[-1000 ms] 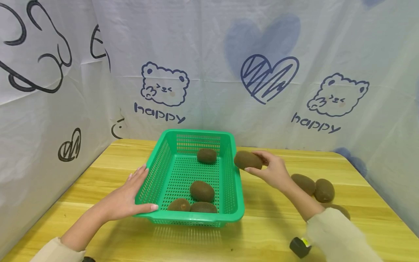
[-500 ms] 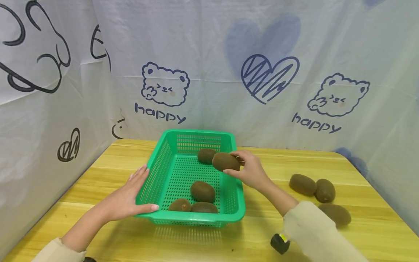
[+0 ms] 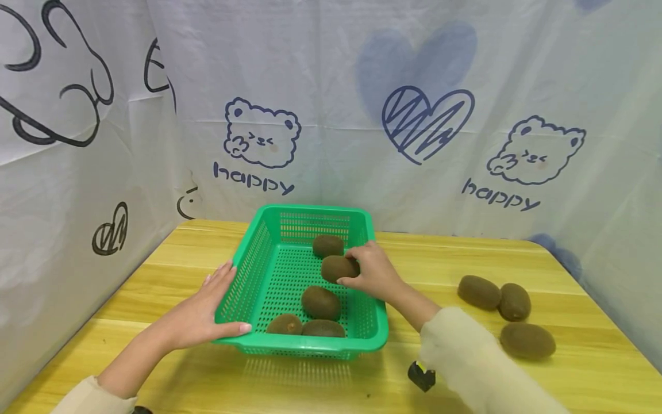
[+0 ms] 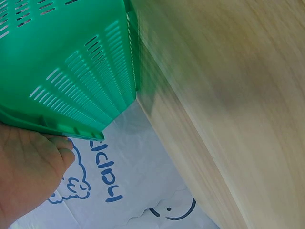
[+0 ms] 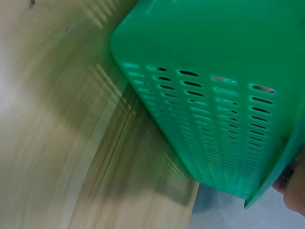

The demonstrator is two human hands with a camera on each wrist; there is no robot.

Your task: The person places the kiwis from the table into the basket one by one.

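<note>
Head view: the right hand pinches a brown kiwi between its thumb and fingers. That kiwi is inside the green basket, near the right side; I cannot tell if it touches the bottom. The left hand rests on the basket's left edge with its fingers out quite straight and its thumb on the near edge. Just behind the held kiwi lies a back kiwi. Nearer the front are a middle kiwi and two front kiwis by the near wall. The basket has lots of little holes and sits on the yellow wood worktop. To its right, three loose kiwis lie on the wood, two of them touching. A small black thing is by the right sleeve. Behind it all hangs a white cloth with blue bears, hearts and the word "happy".
</note>
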